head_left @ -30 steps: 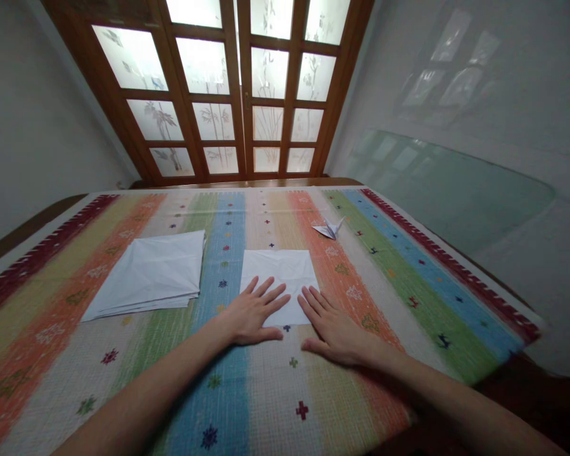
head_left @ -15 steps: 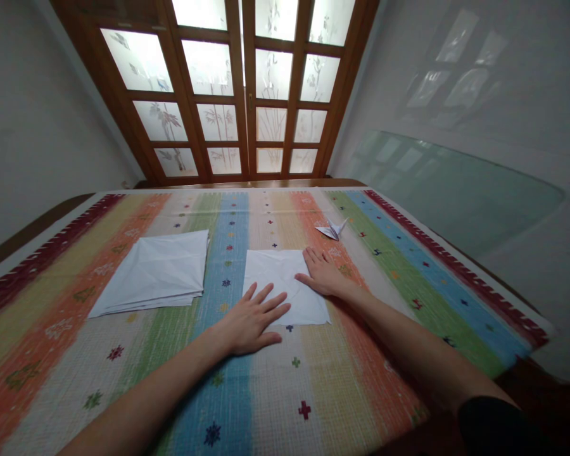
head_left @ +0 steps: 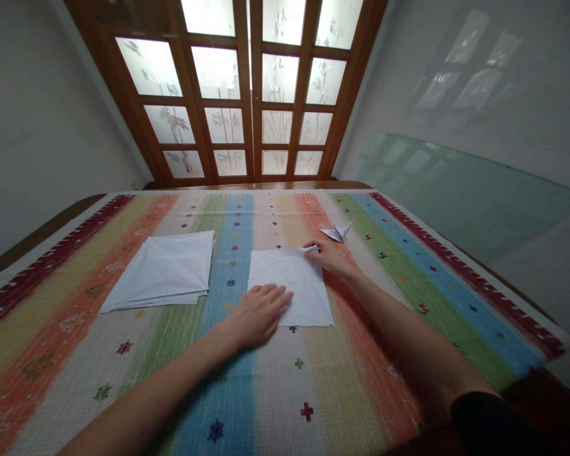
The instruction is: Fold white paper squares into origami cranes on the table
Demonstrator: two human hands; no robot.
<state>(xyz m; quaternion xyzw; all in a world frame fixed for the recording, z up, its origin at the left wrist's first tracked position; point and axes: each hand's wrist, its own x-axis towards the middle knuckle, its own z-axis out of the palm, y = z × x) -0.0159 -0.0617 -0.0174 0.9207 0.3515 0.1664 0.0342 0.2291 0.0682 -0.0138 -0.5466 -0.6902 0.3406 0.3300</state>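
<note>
A white square sheet of paper (head_left: 292, 275) lies on the striped tablecloth in front of me. My right hand (head_left: 327, 254) pinches its far right corner between thumb and fingers, and that corner is slightly raised. Over the near left part of the sheet rests my left hand (head_left: 265, 310), flat, its fingers stretched out and close together. Just beyond my right hand sits a folded paper crane (head_left: 337, 232). To the left is a stack of white paper sheets (head_left: 164, 269), apart from both hands.
A colourful striped tablecloth (head_left: 285, 392) covers the table. Behind its far edge stands a wooden door with frosted panes (head_left: 278, 79). A pale wall (head_left: 541, 107) with a greenish glass panel (head_left: 460, 190) runs along the right side.
My right hand has gone from lying flat on the sheet to pinching its far right corner, which is lifted a little. The left hand's fingers have drawn closer together.
</note>
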